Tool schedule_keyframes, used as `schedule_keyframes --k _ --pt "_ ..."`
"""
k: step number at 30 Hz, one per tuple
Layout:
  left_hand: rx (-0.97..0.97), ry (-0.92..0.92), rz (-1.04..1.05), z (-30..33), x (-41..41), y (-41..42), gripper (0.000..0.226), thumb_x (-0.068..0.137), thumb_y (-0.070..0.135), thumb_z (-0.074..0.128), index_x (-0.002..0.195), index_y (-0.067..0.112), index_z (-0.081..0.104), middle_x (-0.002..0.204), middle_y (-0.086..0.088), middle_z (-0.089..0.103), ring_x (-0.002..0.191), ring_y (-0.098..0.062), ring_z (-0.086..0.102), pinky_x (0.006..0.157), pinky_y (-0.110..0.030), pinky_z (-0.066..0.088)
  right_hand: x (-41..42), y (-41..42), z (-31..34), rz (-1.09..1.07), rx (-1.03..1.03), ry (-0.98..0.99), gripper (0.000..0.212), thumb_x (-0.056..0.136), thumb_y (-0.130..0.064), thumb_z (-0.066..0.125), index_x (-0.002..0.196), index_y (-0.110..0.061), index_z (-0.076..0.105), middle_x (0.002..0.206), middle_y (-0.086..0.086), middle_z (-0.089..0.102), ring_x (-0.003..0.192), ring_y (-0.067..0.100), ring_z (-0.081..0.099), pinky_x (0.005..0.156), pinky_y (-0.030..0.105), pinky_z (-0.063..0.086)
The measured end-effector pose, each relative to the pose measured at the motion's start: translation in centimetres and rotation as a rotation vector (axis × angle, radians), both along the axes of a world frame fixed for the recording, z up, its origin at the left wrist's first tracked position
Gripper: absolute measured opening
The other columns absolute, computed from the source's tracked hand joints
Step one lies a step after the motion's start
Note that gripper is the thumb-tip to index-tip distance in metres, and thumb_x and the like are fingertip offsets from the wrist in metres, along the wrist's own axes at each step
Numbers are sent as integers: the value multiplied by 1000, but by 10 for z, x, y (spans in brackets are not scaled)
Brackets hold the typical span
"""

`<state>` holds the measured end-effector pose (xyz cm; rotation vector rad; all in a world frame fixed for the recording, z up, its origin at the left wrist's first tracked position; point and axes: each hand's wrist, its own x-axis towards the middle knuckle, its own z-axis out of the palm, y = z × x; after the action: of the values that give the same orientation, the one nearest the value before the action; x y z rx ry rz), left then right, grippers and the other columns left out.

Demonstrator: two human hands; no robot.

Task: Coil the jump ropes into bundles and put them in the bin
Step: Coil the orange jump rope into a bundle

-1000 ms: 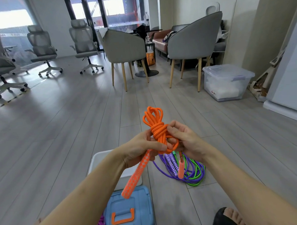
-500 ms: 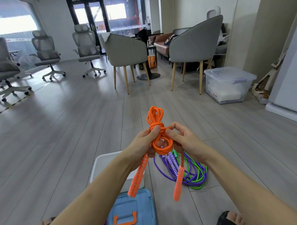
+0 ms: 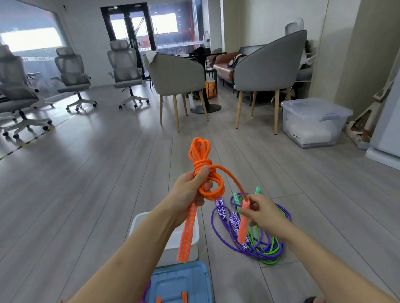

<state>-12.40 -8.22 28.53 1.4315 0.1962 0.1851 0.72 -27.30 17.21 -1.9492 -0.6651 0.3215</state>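
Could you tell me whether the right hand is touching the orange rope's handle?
Touching. The head view shows the right hand pinching the top of one orange handle, which hangs below its fingers.

A grey wood-plank floor (image 3: 104,190) carries a white bin (image 3: 189,248) at lower centre, a blue lid (image 3: 191,280) with an orange handle just below it, tangled purple and green jump ropes (image 3: 262,247) to their right, and a lidded clear storage box (image 3: 312,123) at far right.

Matt braided orange rope (image 3: 200,159), translucent plastic storage box (image 3: 312,123), smooth blue plastic lid (image 3: 177,287), matt wood-look floor (image 3: 104,178)
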Motion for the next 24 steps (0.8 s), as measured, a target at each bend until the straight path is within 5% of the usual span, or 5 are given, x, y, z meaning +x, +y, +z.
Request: schedule_keyframes --k 10,18,24 --pt "99 26 91 -12 3 0 34 106 36 48 116 8 64 66 2 55 48 -6 43 45 -19 33 -4 6 102 -108 649 223 9 99 -8 64 104 -9 71 74 1 67 61 11 64 57 24 58" --pt "163 57 19 -8 -1 -8 30 106 32 47 112 9 66 61 4 56 49 -7 43 49 -20 36 -7 2 114 -170 757 304 7 102 -12 61 99 -9 67 79 6 60 70 19 66 66 32 62" --pt "186 111 35 -1 -2 -9 35 107 42 43 110 16 67 54 9 52 48 -4 41 53 -22 34 -12 4 123 -210 744 147 9 102 -14 62 110 -12 66 90 6 65 80 17 71 73 37 64"
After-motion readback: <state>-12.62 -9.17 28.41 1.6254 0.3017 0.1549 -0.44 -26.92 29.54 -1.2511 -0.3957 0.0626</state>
